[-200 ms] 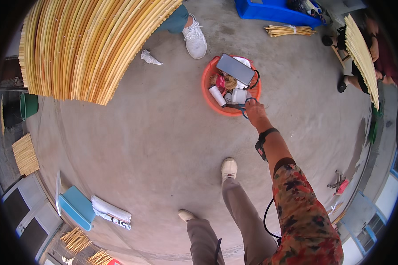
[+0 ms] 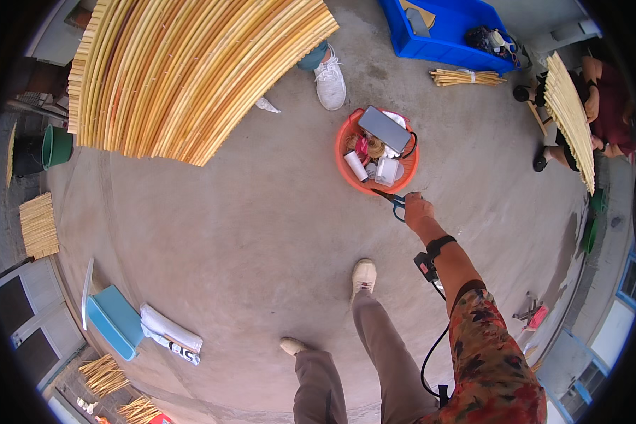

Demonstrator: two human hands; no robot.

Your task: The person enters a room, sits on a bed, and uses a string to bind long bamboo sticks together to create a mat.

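Observation:
My right hand is closed on the handles of a pair of scissors with blue grips and dark blades. The blades point left, at the near rim of a round orange basin on the floor. Inside that basin lie a grey flat phone-like slab, a white roll, a small clear plastic box and a coil of tan twine. My left hand is out of view.
A large mat of joined reed sticks spans the upper left, with another person's white shoe beside it. A blue crate and a stick bundle lie at the back. At right, a seated person holds another mat. A teal stool is at left.
The scissors in my right hand have come away from the basin's contents, back toward me and past its near rim. The whole view has shifted slightly.

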